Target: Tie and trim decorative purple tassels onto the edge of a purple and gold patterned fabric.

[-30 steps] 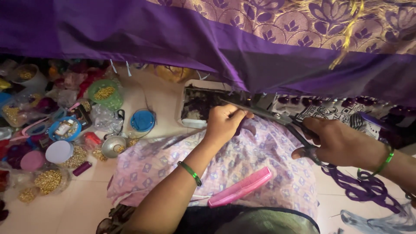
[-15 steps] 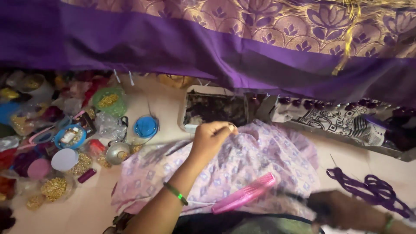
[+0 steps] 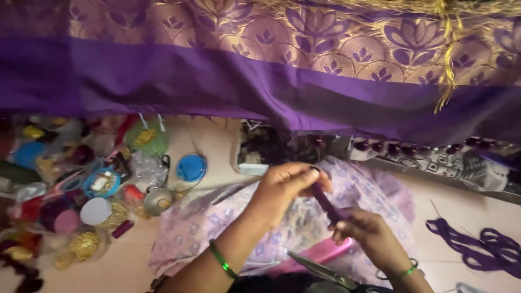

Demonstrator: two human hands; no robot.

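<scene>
Your left hand point(image 3: 282, 187) and right hand point(image 3: 366, 230) each hold a pinching grip on one short purple tassel point(image 3: 325, 203), stretched slanting between them: the left grip takes its upper end, the right its lower. The tassel hangs just above the pale lilac cloth point(image 3: 217, 222) on your lap. Scissors point(image 3: 320, 268) lie below the tassel on that cloth, untouched. Left of the cloth, bead pots point(image 3: 103, 182) crowd the floor. A purple sari border point(image 3: 217, 81) hangs above the tassel.

One camera sits on the person's head. It looks down, close over both hands point(image 3: 325, 211) and the floor point(image 3: 217, 141). The picture seems a bit blurry.
</scene>
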